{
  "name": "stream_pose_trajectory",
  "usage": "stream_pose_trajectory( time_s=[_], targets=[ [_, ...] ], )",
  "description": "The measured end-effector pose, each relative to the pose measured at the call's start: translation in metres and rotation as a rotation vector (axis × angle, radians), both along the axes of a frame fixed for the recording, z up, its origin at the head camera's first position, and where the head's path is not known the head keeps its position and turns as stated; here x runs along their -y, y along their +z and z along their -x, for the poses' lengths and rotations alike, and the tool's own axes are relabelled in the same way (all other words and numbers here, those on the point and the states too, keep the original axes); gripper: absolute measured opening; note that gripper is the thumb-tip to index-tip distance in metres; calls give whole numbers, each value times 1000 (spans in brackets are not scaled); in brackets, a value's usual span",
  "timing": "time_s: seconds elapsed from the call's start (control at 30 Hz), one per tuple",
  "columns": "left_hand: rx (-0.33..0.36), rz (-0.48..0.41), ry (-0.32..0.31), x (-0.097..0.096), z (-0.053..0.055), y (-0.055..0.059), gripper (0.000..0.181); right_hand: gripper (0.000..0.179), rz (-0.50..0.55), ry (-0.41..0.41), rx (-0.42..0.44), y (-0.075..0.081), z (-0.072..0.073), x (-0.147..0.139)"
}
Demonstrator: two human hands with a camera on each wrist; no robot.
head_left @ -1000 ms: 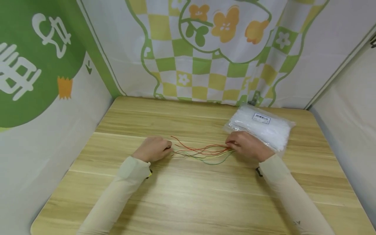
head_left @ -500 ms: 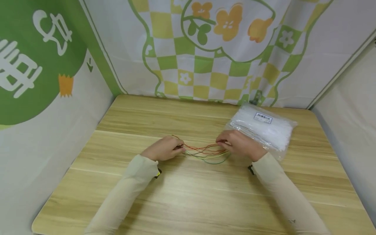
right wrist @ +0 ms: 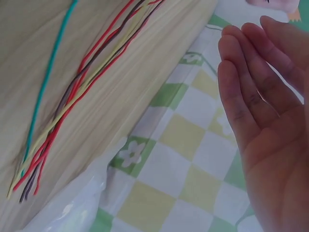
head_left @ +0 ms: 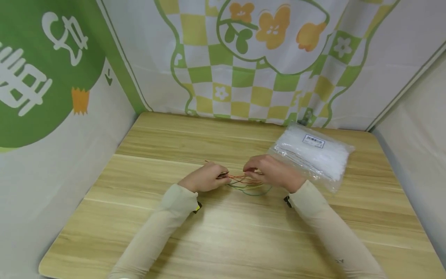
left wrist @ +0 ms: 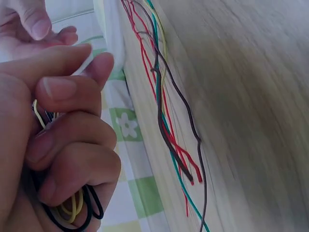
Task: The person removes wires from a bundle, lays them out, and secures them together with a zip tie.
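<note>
Several thin wires, red, brown, yellow and green, lie in a loose bundle on the wooden table between the two hands. My left hand is at the left end of the bundle. In the left wrist view its fingers curl round a small coil of black and yellow wires. My right hand hovers over the right part of the bundle. The right wrist view shows its fingers loosely bent with nothing held, apart from the loose wires on the table.
A clear plastic bag packed with thin white strips and bearing a barcode label lies at the back right, just beyond my right hand. A patterned curtain hangs behind the table. White fabric walls stand on both sides.
Both hands have moved inward over the bundle, the left to the right and the right to the left. The wires on the table have barely shifted.
</note>
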State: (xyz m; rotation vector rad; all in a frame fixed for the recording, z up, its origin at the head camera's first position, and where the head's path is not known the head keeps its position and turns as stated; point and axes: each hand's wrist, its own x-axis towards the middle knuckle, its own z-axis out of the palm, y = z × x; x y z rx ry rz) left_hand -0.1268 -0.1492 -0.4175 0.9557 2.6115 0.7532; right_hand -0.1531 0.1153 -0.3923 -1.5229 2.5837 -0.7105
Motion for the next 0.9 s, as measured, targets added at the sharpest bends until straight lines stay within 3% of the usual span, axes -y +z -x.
stream_pose_trajectory(
  time_s=[0.2,0.43,0.77,0.9],
  targets=[
    [-7,-25,-29,-9,0,-2,32,10,-2,24,-48,-4,1,11],
    [-27,-20,-50,-18,1,-4,22,13,30,43,-27,-9,0,22],
    [-2,-48,-80,-22,0,-6,33,9,51,18,-30,-14,0,20],
    [-29,-43,-84,-22,0,-6,33,7,70,-7,-11,-15,1,19]
  ],
)
